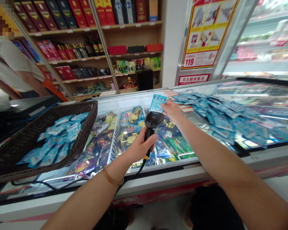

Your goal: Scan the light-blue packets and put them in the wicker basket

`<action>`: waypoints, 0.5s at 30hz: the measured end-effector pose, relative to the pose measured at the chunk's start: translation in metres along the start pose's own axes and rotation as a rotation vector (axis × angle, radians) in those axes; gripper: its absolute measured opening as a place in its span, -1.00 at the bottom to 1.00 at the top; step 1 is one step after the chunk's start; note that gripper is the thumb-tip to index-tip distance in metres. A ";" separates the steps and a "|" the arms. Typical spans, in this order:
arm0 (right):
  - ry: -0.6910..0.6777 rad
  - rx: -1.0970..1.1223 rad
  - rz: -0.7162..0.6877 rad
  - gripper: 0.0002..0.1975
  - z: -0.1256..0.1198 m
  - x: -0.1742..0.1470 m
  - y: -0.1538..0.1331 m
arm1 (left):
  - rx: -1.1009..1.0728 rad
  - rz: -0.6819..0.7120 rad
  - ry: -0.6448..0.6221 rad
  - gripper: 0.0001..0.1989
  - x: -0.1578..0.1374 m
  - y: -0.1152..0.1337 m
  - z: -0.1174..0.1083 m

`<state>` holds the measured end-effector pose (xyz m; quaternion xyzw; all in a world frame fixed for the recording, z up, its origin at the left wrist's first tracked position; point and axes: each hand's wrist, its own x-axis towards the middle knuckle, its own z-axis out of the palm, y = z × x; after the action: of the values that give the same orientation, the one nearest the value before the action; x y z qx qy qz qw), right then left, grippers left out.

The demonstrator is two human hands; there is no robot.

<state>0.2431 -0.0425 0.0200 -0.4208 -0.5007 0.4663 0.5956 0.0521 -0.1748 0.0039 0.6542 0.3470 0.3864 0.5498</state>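
My left hand [142, 144] is wrapped round the handle of a black barcode scanner [154, 119], whose cable runs down over the freezer's front edge. Just beyond the scanner head, my right hand [172, 110] pinches a small light-blue packet [156, 103] by its right side. Printing shows on the face of the packet. To the right, a heap of similar blue packets [220, 116] is spread over the glass top. More blue packets [60, 135] lie in a dark brown wicker basket [92, 118] on the left.
Beneath the glass, the chest freezer [158, 179] holds colourful wrapped goods in white wire dividers [114, 137]. A black cable [48, 184] trails along its front. A person [16, 64] stands at the far left. Shelves of boxes and bottles [79, 51] line the back.
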 end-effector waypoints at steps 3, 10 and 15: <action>-0.003 0.060 -0.010 -0.56 0.000 0.001 0.002 | 0.020 0.004 -0.003 -0.59 0.000 0.000 0.000; -0.003 0.052 -0.002 -0.57 0.001 0.002 0.004 | 0.004 -0.002 0.001 -0.59 -0.001 0.000 0.000; -0.004 0.035 0.023 -0.61 0.000 0.002 0.004 | 0.005 -0.012 0.010 -0.59 -0.001 0.002 0.000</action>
<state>0.2428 -0.0392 0.0164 -0.4151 -0.4887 0.4826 0.5967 0.0522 -0.1758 0.0058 0.6517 0.3545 0.3855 0.5487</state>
